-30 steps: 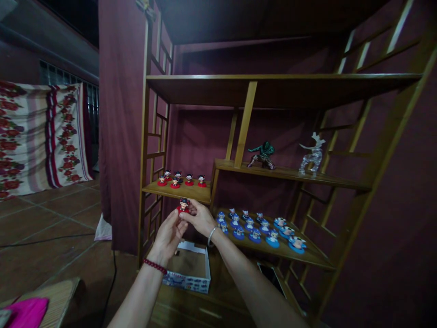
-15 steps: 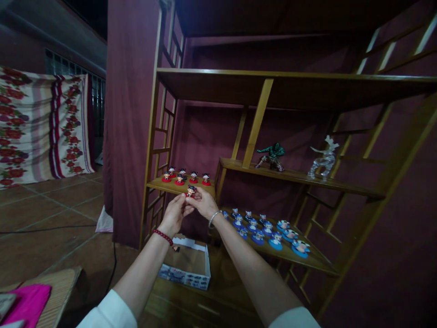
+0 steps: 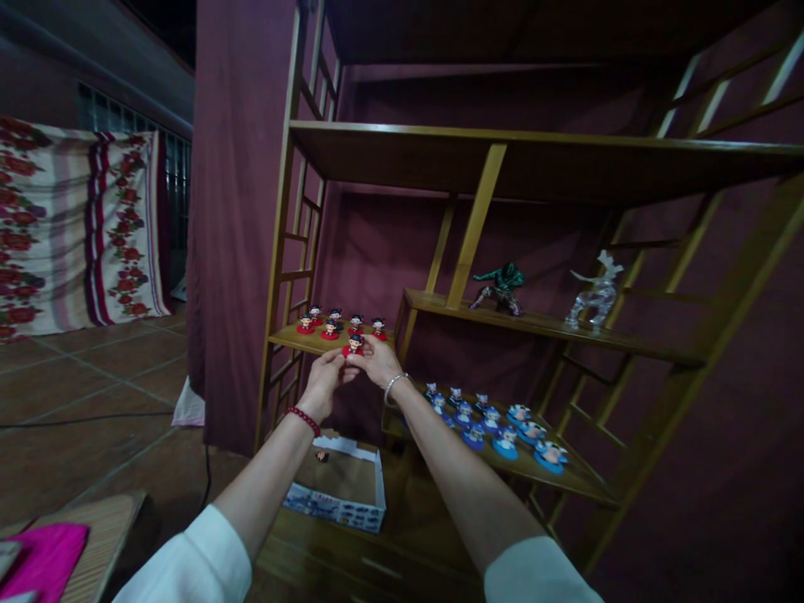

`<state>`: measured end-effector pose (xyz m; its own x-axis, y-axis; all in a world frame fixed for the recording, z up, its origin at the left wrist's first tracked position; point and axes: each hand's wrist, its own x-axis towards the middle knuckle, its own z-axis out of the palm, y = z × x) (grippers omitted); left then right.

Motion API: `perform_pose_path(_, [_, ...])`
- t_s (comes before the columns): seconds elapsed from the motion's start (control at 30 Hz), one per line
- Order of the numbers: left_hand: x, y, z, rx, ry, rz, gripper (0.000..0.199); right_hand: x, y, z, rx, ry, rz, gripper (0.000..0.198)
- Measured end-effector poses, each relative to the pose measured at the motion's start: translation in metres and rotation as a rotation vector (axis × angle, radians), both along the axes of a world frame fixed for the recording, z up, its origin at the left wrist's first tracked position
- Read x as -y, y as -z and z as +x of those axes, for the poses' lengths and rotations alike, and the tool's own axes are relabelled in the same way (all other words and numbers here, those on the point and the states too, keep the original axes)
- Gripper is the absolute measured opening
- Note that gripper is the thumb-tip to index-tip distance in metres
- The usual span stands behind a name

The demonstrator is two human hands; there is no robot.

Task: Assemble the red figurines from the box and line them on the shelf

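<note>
Both hands hold one small figurine (image 3: 355, 344) with dark hair and a red base, just in front of the upper left shelf (image 3: 289, 337). My left hand (image 3: 325, 381) grips its base from the left, fingers closed. From the right, my right hand (image 3: 378, 362) pinches the same figurine. Behind it on that shelf stand several similar red-based figurines (image 3: 330, 329), upright in loose rows. Below my hands sits an open cardboard box (image 3: 345, 509) with printed sides, and one small dark-haired figurine (image 3: 322, 456) lies in it.
Several blue-based figurines (image 3: 506, 442) stand in rows on the lower right shelf. Above them, a green-caped figure (image 3: 502, 289) and a clear deer ornament (image 3: 595, 293) share a ledge. A wooden post (image 3: 477, 226) divides the shelving. A pink cloth (image 3: 50, 557) lies at lower left.
The held figurine has shifted slightly right and up, nearer the shelf edge, and now faces me more upright. Both hands still hold it.
</note>
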<state>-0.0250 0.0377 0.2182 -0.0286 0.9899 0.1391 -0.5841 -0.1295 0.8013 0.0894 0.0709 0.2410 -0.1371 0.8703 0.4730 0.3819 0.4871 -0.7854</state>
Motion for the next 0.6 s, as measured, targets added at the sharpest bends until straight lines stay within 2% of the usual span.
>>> perform_pose_path(0.07, [-0.002,0.003,0.0,-0.157,-0.126,0.055,0.014,-0.007,0.001,0.002,0.001,0.027,-0.004,0.037])
perform_pose_path(0.17, [-0.001,0.007,-0.002,-0.467,-0.35,0.221,0.02,-0.017,0.002,0.004,0.009,0.092,-0.026,0.036])
perform_pose_path(0.27, [0.004,0.008,-0.004,-0.676,-0.473,0.381,0.027,-0.027,0.004,0.005,0.038,0.128,-0.039,0.039])
perform_pose_path(0.5, [0.001,0.011,-0.002,-0.762,-0.473,0.538,0.031,-0.041,0.005,0.005,0.116,0.17,-0.054,0.036])
perform_pose_path(0.6, [-0.005,0.012,-0.003,-0.781,-0.444,0.542,0.032,-0.046,0.003,0.005,0.147,0.178,-0.064,0.032])
